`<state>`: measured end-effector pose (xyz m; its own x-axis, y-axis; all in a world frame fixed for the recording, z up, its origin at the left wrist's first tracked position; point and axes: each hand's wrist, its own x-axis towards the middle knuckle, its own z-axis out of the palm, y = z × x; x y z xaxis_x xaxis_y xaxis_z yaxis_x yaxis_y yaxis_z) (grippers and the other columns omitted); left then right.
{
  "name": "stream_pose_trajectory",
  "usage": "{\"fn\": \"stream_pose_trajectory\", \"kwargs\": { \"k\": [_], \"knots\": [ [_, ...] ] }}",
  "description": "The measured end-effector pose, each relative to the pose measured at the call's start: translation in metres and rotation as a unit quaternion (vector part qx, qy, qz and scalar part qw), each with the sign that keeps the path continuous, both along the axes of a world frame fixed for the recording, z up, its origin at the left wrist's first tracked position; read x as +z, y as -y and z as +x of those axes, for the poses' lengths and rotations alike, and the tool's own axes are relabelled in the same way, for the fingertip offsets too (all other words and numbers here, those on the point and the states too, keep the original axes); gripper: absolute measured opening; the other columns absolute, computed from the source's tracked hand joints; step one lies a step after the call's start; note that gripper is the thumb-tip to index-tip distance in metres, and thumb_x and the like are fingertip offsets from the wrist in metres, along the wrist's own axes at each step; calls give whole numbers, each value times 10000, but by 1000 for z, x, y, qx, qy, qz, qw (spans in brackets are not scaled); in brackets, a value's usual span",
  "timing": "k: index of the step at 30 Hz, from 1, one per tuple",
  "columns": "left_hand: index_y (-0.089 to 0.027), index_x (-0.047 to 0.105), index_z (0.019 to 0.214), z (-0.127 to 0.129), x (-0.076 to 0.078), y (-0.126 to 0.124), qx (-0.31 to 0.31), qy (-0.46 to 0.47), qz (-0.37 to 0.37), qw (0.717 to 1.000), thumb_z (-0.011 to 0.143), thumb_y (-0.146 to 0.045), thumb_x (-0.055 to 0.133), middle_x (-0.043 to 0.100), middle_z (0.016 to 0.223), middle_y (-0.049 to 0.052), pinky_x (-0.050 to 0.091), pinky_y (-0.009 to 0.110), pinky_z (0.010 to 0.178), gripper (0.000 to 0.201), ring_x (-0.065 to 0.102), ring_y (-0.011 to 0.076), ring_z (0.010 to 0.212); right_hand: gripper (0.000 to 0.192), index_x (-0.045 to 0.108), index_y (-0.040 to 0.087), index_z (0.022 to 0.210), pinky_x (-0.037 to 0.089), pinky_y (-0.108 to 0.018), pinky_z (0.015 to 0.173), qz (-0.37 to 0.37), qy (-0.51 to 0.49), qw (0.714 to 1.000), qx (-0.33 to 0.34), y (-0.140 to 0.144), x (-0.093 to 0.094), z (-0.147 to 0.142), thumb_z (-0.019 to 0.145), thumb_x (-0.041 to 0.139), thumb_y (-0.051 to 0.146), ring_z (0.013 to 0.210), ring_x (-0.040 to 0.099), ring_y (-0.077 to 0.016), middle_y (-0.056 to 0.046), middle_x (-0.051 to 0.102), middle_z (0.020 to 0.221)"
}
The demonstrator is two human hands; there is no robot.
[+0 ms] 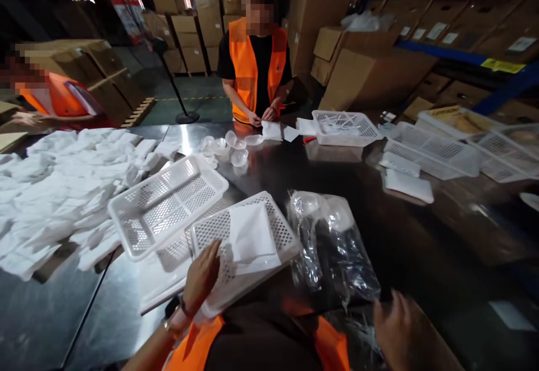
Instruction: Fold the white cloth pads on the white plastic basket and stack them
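Note:
My left hand [204, 274] lies at the near left side of an upturned white perforated plastic basket [283, 230], fingers stretched out and touching it or just above it. A flat white pouch [251, 236] rests on the basket's bottom, right of those fingers. My right hand [396, 326], slightly blurred, is at the lower right with its fingers apart and nothing visible in them. Nearest to it is a clear plastic bag [357, 273] with translucent cups [340, 216] at its far end.
Another white basket [168, 208] stands at left, beside a big heap of white pouches [76, 186]. Loose translucent cups [239, 157] lie farther back. Across the metal table a person in an orange vest [244, 51] handles a white pouch [272, 130]. More baskets [432, 149] stand at right.

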<state>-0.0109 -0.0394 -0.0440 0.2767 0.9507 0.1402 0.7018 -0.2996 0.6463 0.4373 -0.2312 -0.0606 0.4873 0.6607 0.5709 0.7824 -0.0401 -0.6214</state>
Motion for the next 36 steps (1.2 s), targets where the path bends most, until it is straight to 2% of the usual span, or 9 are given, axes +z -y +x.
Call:
{"fn": "stream_pose_trajectory", "kwargs": {
  "k": [3,5,9,13,20,24,27,31,36],
  "knots": [
    [-276,468,1467,14,12,-33,-216,-195,167,942,915,-135,463,436,1566,103,269,536,1214,570,368,293,1464,251,720,322,1124,430,-482,1094,-36,126,980,150,-76,13,-39,917,590,264,1291,554,-269,-126,678,1252],
    [-328,374,1518,28,15,-51,-315,-260,207,889,915,-112,497,377,1599,104,243,561,1216,652,331,294,1483,387,720,334,1121,403,-450,1147,-130,180,912,345,-131,33,-73,910,499,97,1297,559,-206,-45,692,1265],
    [-387,372,1505,39,5,-68,-362,-272,216,865,941,-192,552,407,1579,106,321,576,1175,624,363,317,1464,529,674,299,1238,348,-392,1164,-182,236,796,526,-205,65,-126,887,403,10,1329,522,-141,-20,646,1353],
    [-419,437,1460,34,-5,-68,-370,-255,202,870,953,-201,546,412,1577,82,333,563,1175,562,390,298,1451,540,702,236,1206,368,-391,1129,-204,265,758,560,-221,60,-130,795,457,-16,1308,540,-178,-91,651,1337],
    [-435,458,1445,39,9,-68,-376,-242,126,886,924,-142,524,387,1589,87,297,591,1175,601,371,317,1460,626,702,220,1218,279,-516,1181,-253,185,780,542,-217,32,-113,727,435,-60,1355,499,-232,-131,593,1395],
    [-327,582,1371,41,11,-61,-342,-103,28,934,883,-196,538,522,1503,82,250,569,1207,507,453,279,1405,446,752,231,1114,325,-480,1167,-260,43,819,510,-212,26,-117,789,507,49,1285,575,-234,-112,684,1282],
    [-258,745,1069,47,8,-49,-154,121,-62,979,946,-351,440,755,1142,71,401,472,1123,342,660,241,1110,281,776,219,956,502,-465,1003,-220,-114,876,414,-210,17,-126,818,535,175,1059,698,-260,-113,768,1053],
    [-238,659,686,68,10,-40,129,280,-98,946,911,-608,428,704,752,60,516,345,759,491,636,228,755,336,709,191,746,525,-315,592,-169,-191,933,255,-215,5,-145,873,470,390,615,651,-209,-66,704,661],
    [-253,508,604,83,14,-53,192,257,-58,945,900,-568,463,552,593,8,418,293,630,434,495,174,588,364,588,215,604,374,-268,525,-138,-89,977,135,-225,0,-165,874,430,402,501,490,-151,-34,593,544]
  ]
}}
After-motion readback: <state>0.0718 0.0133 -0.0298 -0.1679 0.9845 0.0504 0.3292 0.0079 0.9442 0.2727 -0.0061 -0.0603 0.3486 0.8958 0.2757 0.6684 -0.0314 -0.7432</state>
